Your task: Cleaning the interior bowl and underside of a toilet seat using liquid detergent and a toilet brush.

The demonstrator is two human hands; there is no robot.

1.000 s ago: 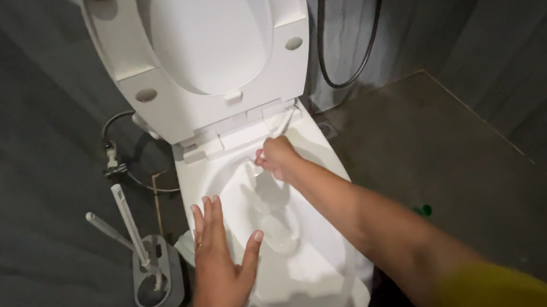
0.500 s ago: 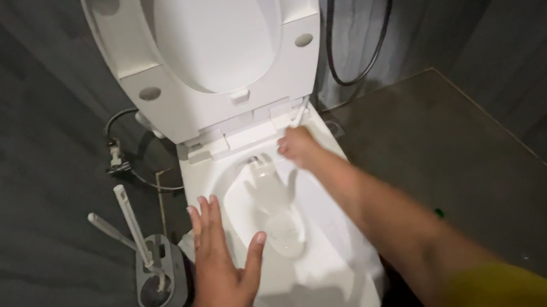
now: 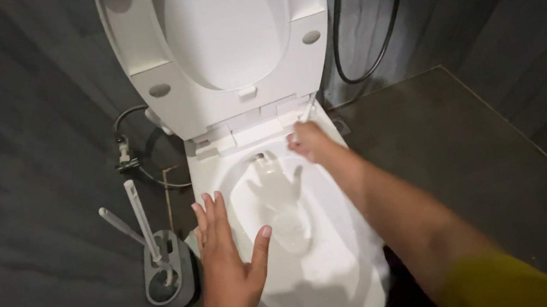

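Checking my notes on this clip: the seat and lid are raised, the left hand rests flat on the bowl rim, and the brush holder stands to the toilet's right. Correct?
Not quite: the head view shows the grey brush holder on the floor left of the toilet, beside the left hand.

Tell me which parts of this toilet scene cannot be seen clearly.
- Head view: the white tool in the right hand; the fist covers its working end.
- The toilet bowl front, cut off by the bottom edge.
- The brush heads, sunk inside the grey holder.
- The black hose, cut by the top edge.
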